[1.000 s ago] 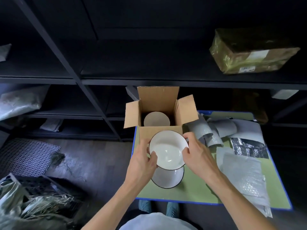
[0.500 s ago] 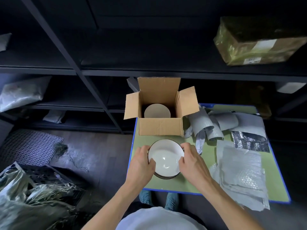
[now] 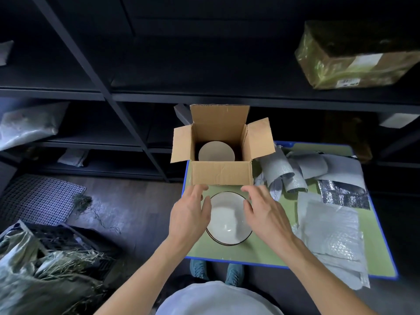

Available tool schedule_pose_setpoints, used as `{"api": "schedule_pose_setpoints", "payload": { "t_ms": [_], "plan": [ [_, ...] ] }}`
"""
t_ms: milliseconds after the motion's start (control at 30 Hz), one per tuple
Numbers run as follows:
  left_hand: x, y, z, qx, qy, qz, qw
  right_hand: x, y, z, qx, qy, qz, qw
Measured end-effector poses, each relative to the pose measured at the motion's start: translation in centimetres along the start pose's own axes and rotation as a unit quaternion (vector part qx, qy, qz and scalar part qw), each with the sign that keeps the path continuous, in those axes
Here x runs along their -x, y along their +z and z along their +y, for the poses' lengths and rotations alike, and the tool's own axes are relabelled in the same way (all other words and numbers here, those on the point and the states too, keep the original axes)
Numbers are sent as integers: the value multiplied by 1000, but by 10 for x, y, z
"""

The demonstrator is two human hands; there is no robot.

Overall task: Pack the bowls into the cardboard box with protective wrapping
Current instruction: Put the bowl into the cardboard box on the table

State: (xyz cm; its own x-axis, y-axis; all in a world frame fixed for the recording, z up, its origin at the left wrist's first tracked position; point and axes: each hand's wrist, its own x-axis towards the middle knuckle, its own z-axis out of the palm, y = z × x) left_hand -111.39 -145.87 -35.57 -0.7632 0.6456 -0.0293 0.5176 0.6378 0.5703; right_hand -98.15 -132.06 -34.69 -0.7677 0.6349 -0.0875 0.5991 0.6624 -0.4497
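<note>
White bowls (image 3: 228, 218) sit stacked before the cardboard box (image 3: 221, 176), just released. The left hand (image 3: 189, 214) and right hand (image 3: 266, 214) hover open and empty; the wrapping (image 3: 329, 226) likely comes next.

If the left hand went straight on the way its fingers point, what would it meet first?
Most likely the near wall of the cardboard box: the left hand is open, with its fingers aimed forward at the wall's lower left corner, beside the stacked bowls. How high it hovers is unclear.
</note>
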Motion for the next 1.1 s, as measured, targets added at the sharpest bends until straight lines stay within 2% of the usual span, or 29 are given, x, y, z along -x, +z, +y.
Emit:
{"api": "schedule_pose_setpoints", "payload": {
  "t_ms": [233, 400, 633, 867, 967, 1100],
  "plan": [
    [-52, -14, 8, -34, 79, 64, 994, -53, -18, -15, 5, -64, 20, 998],
    [-91, -10, -3, -135, 72, 84, 985, -104, -13, -20, 21, -54, 22, 998],
    [-126, 6, -11, -184, 32, 37, 982, -170, 6, -25, 79, 22, -106, 991],
    [-128, 8, -19, -190, 33, 29, 981, -208, 35, -31, 149, 114, -220, 957],
    [-129, 9, -20, -176, 31, 23, 984, -216, 43, -34, 156, 150, -235, 948],
    [-131, 11, -20, -252, 36, 15, 967, -223, 50, -36, 150, 185, -228, 944]
  ]
}}
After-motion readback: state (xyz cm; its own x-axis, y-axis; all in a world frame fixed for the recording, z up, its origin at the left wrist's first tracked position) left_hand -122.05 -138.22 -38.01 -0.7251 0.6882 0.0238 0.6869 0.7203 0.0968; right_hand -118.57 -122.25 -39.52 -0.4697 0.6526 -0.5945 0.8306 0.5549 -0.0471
